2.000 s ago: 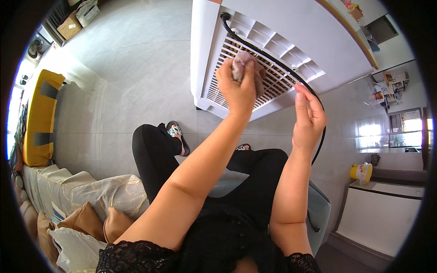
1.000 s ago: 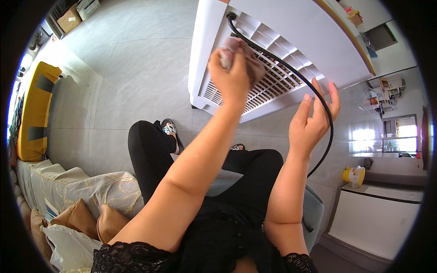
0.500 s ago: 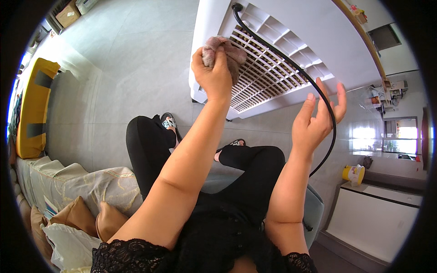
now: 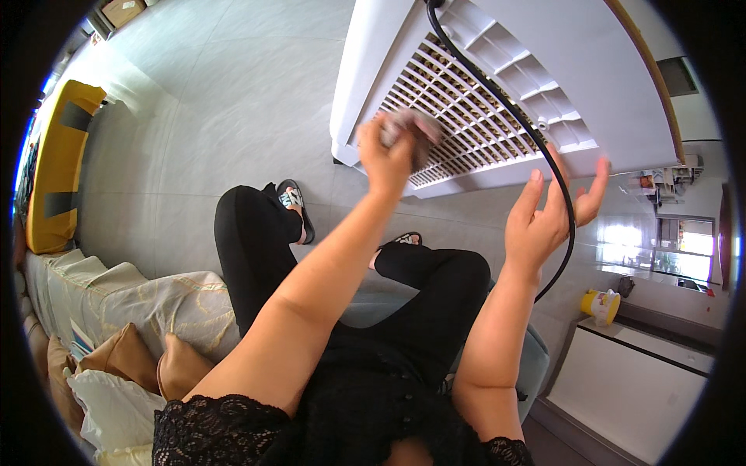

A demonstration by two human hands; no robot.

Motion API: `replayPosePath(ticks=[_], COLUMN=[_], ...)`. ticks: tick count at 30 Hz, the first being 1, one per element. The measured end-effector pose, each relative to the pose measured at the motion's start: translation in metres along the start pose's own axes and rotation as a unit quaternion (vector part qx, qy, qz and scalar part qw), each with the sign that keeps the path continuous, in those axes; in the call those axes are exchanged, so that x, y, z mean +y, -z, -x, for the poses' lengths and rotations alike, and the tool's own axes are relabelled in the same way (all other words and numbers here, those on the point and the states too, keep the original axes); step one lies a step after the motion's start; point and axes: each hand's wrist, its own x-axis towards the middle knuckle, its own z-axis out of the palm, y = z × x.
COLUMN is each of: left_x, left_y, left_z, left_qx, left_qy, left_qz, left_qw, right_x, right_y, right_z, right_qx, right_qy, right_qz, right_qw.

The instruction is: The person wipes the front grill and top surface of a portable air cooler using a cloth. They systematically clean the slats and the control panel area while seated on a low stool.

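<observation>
My left hand is closed around a small crumpled brownish cloth and presses it against the slatted grille of a big white appliance that stands in front of me. My right hand is open with its fingers spread, and a black cable runs from the top of the appliance down across its palm. I am seated, with my knees in black trousers below both arms.
A sofa with a pale patterned cover and cushions lies at my left. A yellow padded object stands on the grey tiled floor. A white counter and a yellow container are at the right.
My left hand moved the cloth up toward the left end of the grille and has now come back down to its lower edge. My right hand opened wider and shifted right, holding the cable aside.
</observation>
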Motion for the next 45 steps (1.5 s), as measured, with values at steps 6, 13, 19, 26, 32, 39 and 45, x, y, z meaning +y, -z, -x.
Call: replayPosePath(ticks=[6,13,19,26,32,39,45], left_x=[0.001,-0.017,-0.033,-0.027,-0.026,-0.036,-0.037], left_y=[-0.023,0.001,0.027,-0.03,0.02,-0.006,0.021], left_z=[0.025,0.09,-0.012,0.071,0.082,0.028,0.071], left_qx=[0.041,-0.215,0.085,-0.034,-0.271,0.016,-0.338], left_qy=[0.088,0.062,0.175,0.119,0.086,0.036,0.062], left_qz=[0.027,-0.126,0.083,-0.011,-0.083,-0.1,-0.175], left_qw=[0.995,0.967,0.977,0.992,0.955,0.994,0.923], right_x=[0.001,0.007,0.005,0.004,0.01,0.006,0.008], right_y=[-0.009,-0.013,-0.018,-0.025,-0.025,-0.033,-0.036], right_z=[0.002,0.006,0.007,0.006,0.009,0.008,0.008], right_qx=[0.011,-0.015,-0.017,-0.019,-0.027,-0.016,-0.012], right_qy=[0.03,0.053,0.045,0.054,0.062,0.057,0.06], right_qz=[-0.027,0.007,0.009,0.021,0.033,0.03,0.027], right_qw=[0.999,0.998,0.999,0.998,0.997,0.998,0.998])
